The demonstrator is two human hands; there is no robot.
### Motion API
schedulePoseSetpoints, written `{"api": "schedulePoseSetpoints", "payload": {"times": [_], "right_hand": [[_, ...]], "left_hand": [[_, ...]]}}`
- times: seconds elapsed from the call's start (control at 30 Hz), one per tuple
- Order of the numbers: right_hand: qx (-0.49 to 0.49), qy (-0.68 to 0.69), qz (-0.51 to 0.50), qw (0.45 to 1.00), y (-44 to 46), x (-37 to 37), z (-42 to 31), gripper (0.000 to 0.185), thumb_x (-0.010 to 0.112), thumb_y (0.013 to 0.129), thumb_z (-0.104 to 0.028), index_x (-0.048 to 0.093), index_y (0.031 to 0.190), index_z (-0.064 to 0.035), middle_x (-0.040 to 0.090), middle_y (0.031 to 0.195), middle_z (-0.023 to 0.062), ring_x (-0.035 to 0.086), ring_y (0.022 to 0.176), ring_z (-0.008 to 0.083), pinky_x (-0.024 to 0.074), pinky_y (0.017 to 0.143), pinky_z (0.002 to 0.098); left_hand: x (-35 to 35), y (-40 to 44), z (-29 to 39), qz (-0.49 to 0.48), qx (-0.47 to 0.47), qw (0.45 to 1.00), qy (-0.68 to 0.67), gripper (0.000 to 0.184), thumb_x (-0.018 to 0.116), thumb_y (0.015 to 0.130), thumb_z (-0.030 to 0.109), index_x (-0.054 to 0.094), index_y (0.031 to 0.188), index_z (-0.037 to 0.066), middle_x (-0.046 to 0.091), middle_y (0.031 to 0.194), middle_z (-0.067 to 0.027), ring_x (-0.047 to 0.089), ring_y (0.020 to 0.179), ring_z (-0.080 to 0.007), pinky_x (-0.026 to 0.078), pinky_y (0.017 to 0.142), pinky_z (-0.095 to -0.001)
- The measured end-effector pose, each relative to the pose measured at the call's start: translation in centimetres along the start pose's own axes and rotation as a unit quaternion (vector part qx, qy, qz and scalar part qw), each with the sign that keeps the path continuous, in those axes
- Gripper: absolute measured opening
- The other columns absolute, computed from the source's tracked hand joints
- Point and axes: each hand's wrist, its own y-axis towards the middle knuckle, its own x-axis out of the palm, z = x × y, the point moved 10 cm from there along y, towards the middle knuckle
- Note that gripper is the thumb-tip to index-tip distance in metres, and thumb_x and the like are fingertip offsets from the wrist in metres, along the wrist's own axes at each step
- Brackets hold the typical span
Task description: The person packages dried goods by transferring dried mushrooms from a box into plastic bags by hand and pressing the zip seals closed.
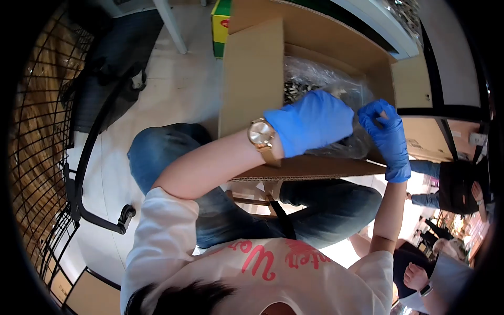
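My left hand [318,122], in a blue glove with a gold watch [261,133] at the wrist, is over a cardboard box [252,79]. Its fingers bend down and inward; what they hold, if anything, is hidden behind the back of the hand. Close by on the right, my right hand [386,134], also gloved in blue, has its fingers curled in a pinch at the edge of a clear plastic bag [344,149]. Inside the box, the bag lies around a heap of small, shiny metal-looking pieces [295,90], too small to name.
A wire cage [39,131] with brown stacked material stands on the left, near a black cart frame [89,157]. Behind the box is a yellow-green carton [221,26]. Two other people, one in a dark apron [455,188], are on the right. My knees flank the box.
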Motion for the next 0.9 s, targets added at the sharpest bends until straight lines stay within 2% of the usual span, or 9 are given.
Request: {"api": "schedulePoseSetpoints", "payload": {"times": [0.07, 0.13, 0.2, 0.37, 0.57, 0.73, 0.83, 0.87, 0.9], "right_hand": [[-0.073, 0.022, 0.064, 0.995, -1.9, -1.0, -1.2, 0.01, 0.065, 0.08, 0.004, 0.06, 0.086, -0.0029, 0.059, 0.097, 0.0069, 0.059, 0.082, 0.0153, 0.0489, 0.067, 0.0268], [0.032, 0.215, 0.083, 0.972, -4.7, -0.1, 0.3, 0.014, 0.066, 0.077, 0.004, 0.06, 0.088, -0.0027, 0.059, 0.093, 0.0081, 0.059, 0.079, 0.0167, 0.0482, 0.067, 0.0283], [-0.03, 0.112, 0.056, 0.992, -7.1, 1.0, -1.5, 0.019, 0.07, 0.072, 0.004, 0.059, 0.085, -0.0037, 0.059, 0.085, 0.0087, 0.059, 0.076, 0.021, 0.0474, 0.063, 0.0321], [0.026, 0.067, 0.033, 0.997, -13.2, 5.5, -1.6, 0.024, 0.077, 0.067, -0.008, 0.053, 0.066, -0.0086, 0.05, 0.061, 0.0075, 0.052, 0.055, 0.0262, 0.0409, 0.052, 0.0355], [0.045, 0.024, 0.004, 0.999, -18.4, 10.9, -0.5, 0.019, 0.074, 0.069, -0.01, 0.056, 0.064, -0.0077, 0.053, 0.061, 0.009, 0.053, 0.054, 0.0281, 0.0403, 0.051, 0.0356], [0.05, 0.0, -0.051, 0.997, -19.9, 15.2, 0.6, 0.027, 0.073, 0.074, -0.023, 0.055, 0.061, -0.0077, 0.056, 0.061, 0.0112, 0.054, 0.056, 0.0308, 0.041, 0.051, 0.0385], [0.069, 0.074, -0.25, 0.963, -19.4, 18.4, 2.3, 0.033, 0.071, 0.078, -0.037, 0.063, 0.067, -0.0072, 0.059, 0.063, 0.0109, 0.057, 0.059, 0.0311, 0.0443, 0.056, 0.0383], [0.07, 0.077, -0.249, 0.963, -18.0, 18.0, 2.2, 0.033, 0.071, 0.078, -0.037, 0.063, 0.067, -0.0072, 0.059, 0.063, 0.0109, 0.057, 0.059, 0.0311, 0.0443, 0.056, 0.0383], [0.077, 0.067, -0.37, 0.924, -17.8, 19.8, 1.9, 0.033, 0.07, 0.078, -0.04, 0.066, 0.069, -0.0083, 0.061, 0.064, 0.01, 0.058, 0.06, 0.0293, 0.0457, 0.058, 0.0381]], "left_hand": [[0.6, -0.1, -0.1, -0.043, 0.015, 0.998, 0.044, 0.009, 0.057, 0.082, 0.018, 0.062, 0.085, 0.011, 0.061, 0.075, -0.0095, 0.065, 0.068, -0.0259, 0.052, 0.055, -0.0368], [0.4, -0.3, -0.5, -0.014, 0.034, 0.998, 0.056, 0.008, 0.057, 0.083, 0.017, 0.063, 0.086, 0.013, 0.061, 0.077, -0.0077, 0.065, 0.07, -0.0245, 0.052, 0.057, -0.0354], [-0.4, -0.5, -0.4, 0.034, 0.053, 0.997, 0.048, 0.009, 0.057, 0.082, 0.016, 0.064, 0.088, 0.014, 0.062, 0.077, -0.0064, 0.065, 0.072, -0.0252, 0.052, 0.059, -0.0354], [-0.1, -0.4, -0.9, -0.014, 0.039, 0.999, 0.021, 0.009, 0.058, 0.081, 0.015, 0.064, 0.088, 0.017, 0.06, 0.081, -0.0058, 0.063, 0.073, -0.0249, 0.051, 0.061, -0.036], [0.0, -1.5, -1.1, 0.013, 0.059, 0.996, -0.059, 0.012, 0.062, 0.081, 0.015, 0.064, 0.092, 0.016, 0.058, 0.084, -0.0048, 0.062, 0.08, -0.0254, 0.051, 0.065, -0.0362], [0.2, -1.8, 0.1, -0.006, 0.102, 0.993, 0.051, 0.014, 0.059, 0.08, 0.017, 0.066, 0.092, 0.014, 0.063, 0.082, -0.0058, 0.065, 0.073, -0.0238, 0.053, 0.064, -0.0347], [0.3, -1.9, -0.3, -0.023, 0.069, 0.996, 0.057, 0.012, 0.058, 0.08, 0.016, 0.065, 0.089, 0.014, 0.063, 0.081, -0.0051, 0.065, 0.075, -0.0249, 0.052, 0.064, -0.0354], [0.2, -2.1, -0.1, -0.026, 0.07, 0.996, 0.057, 0.012, 0.058, 0.08, 0.016, 0.065, 0.089, 0.014, 0.063, 0.081, -0.0051, 0.065, 0.075, -0.0249, 0.052, 0.064, -0.0354], [0.1, -2.1, -0.1, -0.035, 0.065, 0.995, 0.061, 0.011, 0.058, 0.08, 0.016, 0.065, 0.088, 0.015, 0.063, 0.081, -0.0051, 0.065, 0.075, -0.0251, 0.052, 0.065, -0.0355]]}}
